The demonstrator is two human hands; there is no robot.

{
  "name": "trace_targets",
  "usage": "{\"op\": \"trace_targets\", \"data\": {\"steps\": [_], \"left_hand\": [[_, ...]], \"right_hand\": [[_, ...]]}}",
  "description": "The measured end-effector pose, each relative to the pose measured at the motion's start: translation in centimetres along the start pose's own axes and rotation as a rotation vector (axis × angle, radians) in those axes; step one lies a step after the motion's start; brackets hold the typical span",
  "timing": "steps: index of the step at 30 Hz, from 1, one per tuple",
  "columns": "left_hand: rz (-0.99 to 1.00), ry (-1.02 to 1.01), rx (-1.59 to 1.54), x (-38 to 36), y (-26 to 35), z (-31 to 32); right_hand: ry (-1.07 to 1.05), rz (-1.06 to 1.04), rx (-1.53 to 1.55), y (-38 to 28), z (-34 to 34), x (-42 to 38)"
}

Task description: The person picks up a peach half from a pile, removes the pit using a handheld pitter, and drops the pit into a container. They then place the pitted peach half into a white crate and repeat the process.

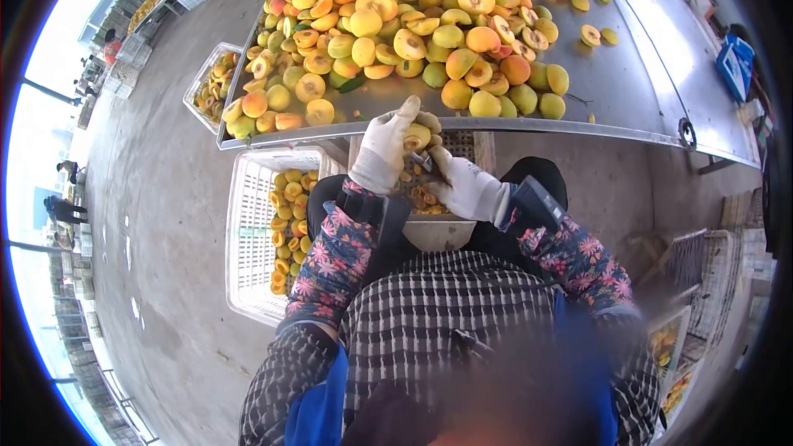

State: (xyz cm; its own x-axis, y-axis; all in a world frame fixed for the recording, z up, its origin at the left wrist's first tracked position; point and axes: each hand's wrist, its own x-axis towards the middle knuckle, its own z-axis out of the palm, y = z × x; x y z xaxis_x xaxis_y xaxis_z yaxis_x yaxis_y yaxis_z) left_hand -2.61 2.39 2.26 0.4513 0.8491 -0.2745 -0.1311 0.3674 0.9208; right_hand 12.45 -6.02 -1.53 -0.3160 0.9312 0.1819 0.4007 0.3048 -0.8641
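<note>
My left hand (383, 150), in a white glove with soiled fingers, is closed around a halved yellow peach (415, 138), cut face towards me. My gloved right hand (474, 187) grips a small metal tool (422, 160), whose tip is at the lower edge of the peach half. Its handle is hidden inside the fingers. Both hands are just in front of the metal table's edge (529, 125). Under them, between my knees, a crate (484, 151) holds small orange-brown pieces that look like pits and scraps. A large heap of peaches (365, 23), many halved, lies on the table.
A white plastic basket (239, 235) with pitted peach halves stands by my left leg. Another white crate (197, 87) of fruit is beyond the table's left corner. Stacked crates (712, 268) are at right. A blue-and-white packet (734, 66) lies on the table's right side. People and crates line the far left.
</note>
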Motion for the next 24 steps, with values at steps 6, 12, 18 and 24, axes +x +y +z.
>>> {"op": "trace_targets", "data": {"steps": [6, 12, 18, 24], "left_hand": [[0.031, 0.009, -0.263, -0.6, 0.0, 0.9], [-0.131, -0.177, -0.681, 0.3, -0.7, 0.8], [-0.036, 0.009, -0.575, 0.4, -0.7, 1.1], [0.247, 0.501, 0.785, -1.8, 4.3, -8.9]], "right_hand": [[-0.146, 0.487, 0.938, -1.7, -0.2, -0.4], [-0.285, 0.587, 1.56, -1.6, -1.1, -1.1], [-0.325, 0.522, 1.547, -1.6, -1.7, -1.8], [-0.185, 0.594, 0.416, 1.9, -1.5, -3.5]]}}
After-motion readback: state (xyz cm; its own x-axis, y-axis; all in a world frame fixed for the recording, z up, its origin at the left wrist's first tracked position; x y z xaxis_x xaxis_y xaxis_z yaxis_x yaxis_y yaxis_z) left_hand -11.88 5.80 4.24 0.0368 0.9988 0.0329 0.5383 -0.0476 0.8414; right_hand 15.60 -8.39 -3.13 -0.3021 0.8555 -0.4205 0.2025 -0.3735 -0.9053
